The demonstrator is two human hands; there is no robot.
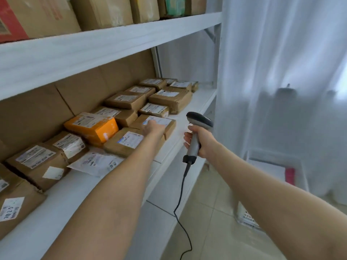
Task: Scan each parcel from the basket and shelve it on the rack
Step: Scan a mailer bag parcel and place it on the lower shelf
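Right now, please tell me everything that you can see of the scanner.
The scanner is a handheld, pistol-shaped one, in what looks like plastic: a dark head with a light grey underside, a grey handle and a black base. A thin black cable leaves the base and hangs down towards the floor. The scanner is held roughly upright in front of the shelf edge. The right hand grips its handle, fingers curled round it. Its head faces left, towards the parcels.

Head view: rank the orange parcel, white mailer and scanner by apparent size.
1-2, tied: orange parcel and white mailer look about alike, and the mailer is partly hidden, so I won't rank them.
3: scanner, smallest, though it is nearer the camera.
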